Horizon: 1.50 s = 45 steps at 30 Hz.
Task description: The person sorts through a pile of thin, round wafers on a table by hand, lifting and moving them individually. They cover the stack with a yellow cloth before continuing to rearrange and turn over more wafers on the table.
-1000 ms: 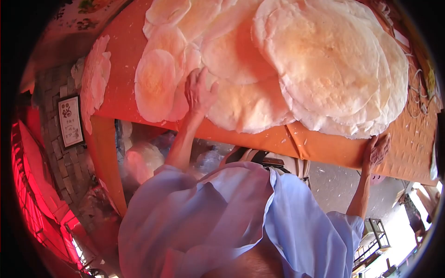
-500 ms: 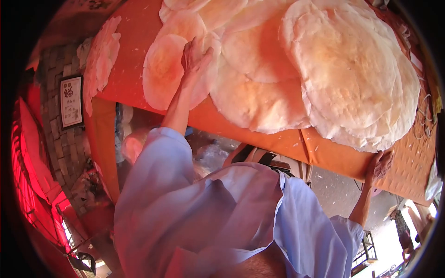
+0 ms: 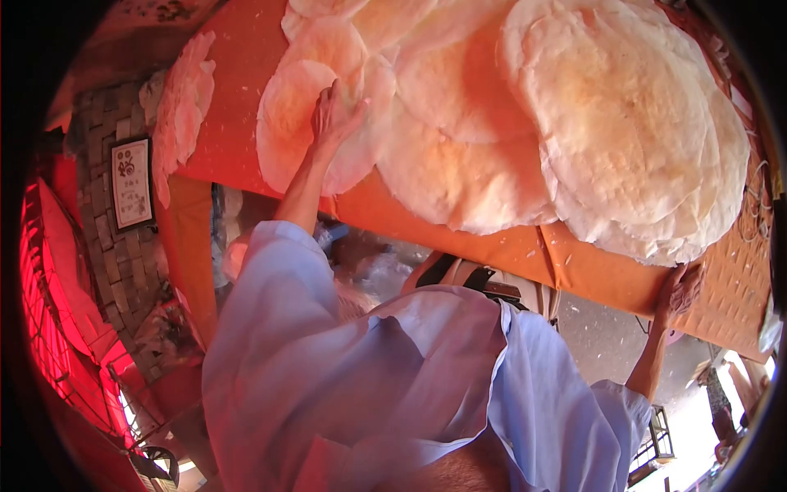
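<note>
Many thin, pale round sheets lie overlapping on an orange table [image 3: 238,98]. My left hand [image 3: 334,115] lies flat on a smaller round sheet [image 3: 283,123] near the table's left end, palm down and fingers spread, with nothing gripped. Filling the table's right half is a big pile of larger round sheets [image 3: 631,123]. My right hand [image 3: 680,291] grips the table's near edge at the right, where the orange meets a woven mat [image 3: 738,287]. The light blue shirt [image 3: 352,385] fills the lower part of the view.
More round sheets [image 3: 184,107] hang over the table's far-left edge. A framed picture [image 3: 131,182] is on a brick wall [image 3: 106,271] at the left, beside red fabric [image 3: 49,312]. Bags and feet show under the table [image 3: 484,283].
My left hand has slid from the middle sheets leftward onto the smaller round sheet and stayed there. My right hand has kept its hold on the table edge.
</note>
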{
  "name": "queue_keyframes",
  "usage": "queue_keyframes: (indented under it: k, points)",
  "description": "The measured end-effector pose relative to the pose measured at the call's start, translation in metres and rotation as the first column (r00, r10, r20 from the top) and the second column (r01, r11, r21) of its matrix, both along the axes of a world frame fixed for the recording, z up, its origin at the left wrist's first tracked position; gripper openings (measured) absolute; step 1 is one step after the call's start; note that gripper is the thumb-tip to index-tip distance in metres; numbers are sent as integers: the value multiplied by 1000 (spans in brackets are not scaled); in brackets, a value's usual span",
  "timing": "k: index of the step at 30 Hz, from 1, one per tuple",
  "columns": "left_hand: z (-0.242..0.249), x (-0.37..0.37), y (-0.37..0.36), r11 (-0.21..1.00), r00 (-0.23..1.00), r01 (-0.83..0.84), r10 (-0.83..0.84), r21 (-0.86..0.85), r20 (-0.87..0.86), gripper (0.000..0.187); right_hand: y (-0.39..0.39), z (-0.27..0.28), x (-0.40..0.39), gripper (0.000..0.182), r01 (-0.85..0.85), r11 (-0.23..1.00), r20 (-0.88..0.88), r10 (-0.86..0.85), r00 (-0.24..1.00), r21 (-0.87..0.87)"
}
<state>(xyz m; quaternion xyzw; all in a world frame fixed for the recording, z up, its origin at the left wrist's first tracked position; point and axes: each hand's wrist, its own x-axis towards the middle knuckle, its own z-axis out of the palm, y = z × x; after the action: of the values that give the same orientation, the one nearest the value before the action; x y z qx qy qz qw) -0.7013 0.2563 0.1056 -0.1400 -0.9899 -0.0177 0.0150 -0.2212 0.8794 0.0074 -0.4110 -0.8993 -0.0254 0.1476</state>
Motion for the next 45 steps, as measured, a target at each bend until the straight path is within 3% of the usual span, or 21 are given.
queue_keyframes:
  k: [3,6,9,15,18,21,24,27,30,31,32,34,35,36,37,39,42,43,45]
  points:
    - [-8,-10,4,997,994,-60,65,-56,89,72,3,-2,3,60,12,1000,0,-12,1000,-10]
    - [-8,-10,11,982,998,-36,46,-184,51,71,3,-1,0,60,29,999,2,-29,1000,-30]
    - [6,-1,17,965,985,-154,167,-212,44,67,-1,3,0,60,43,998,14,-42,999,-52]
    - [12,-17,-39,966,993,-97,110,-238,39,37,-2,6,-1,62,5,999,-14,-6,1000,-54]
    - [36,-6,-33,988,997,-65,59,-141,-42,28,-3,8,-5,62,30,998,0,-30,1000,-61]
    - [51,44,15,997,988,14,-3,-73,154,39,-2,2,-1,63,24,999,11,-23,1000,-47]
    - [-2,64,34,954,921,275,-296,-116,-252,55,0,4,-1,62,8,999,-5,-8,1000,-41]
    - [-3,66,64,992,981,62,-80,-108,-174,68,0,2,-1,62,11,999,-13,-12,1000,-44]
    - [-8,49,63,994,996,-49,42,-96,-73,70,-2,5,-3,61,26,999,1,-26,1000,-35]
    - [12,50,67,997,998,-59,61,-57,33,64,-7,10,-5,61,43,999,9,-43,999,-27]
    - [2,38,50,992,999,-25,19,-125,-47,57,-9,12,-6,60,27,1000,-6,-27,1000,-13]
    - [44,41,55,989,989,-127,132,-71,71,44,-10,11,-5,60,8,1000,-29,-8,1000,2]
    - [34,27,19,988,999,-21,25,155,-24,44,-8,10,-6,60,6,1000,-43,-6,999,6]
    - [69,29,28,968,974,-225,219,114,63,47,-10,11,-7,60,29,1000,-39,-30,999,-7]
    - [84,19,10,963,989,-130,110,236,96,49,-15,16,-11,60,58,998,-59,-59,997,-29]
    - [107,-13,-40,976,994,-54,33,209,101,46,-18,22,-15,60,77,996,-67,-80,995,-44]
    - [187,-1,7,945,999,-18,0,328,54,42,-16,20,-13,60,60,998,-54,-61,997,-7]
    - [196,-18,1,926,981,189,-166,327,-96,43,-16,20,-13,60,69,998,-59,-70,996,-6]
    - [259,9,88,952,994,107,-103,287,-29,41,-17,21,-14,59,80,997,-69,-80,994,-4]
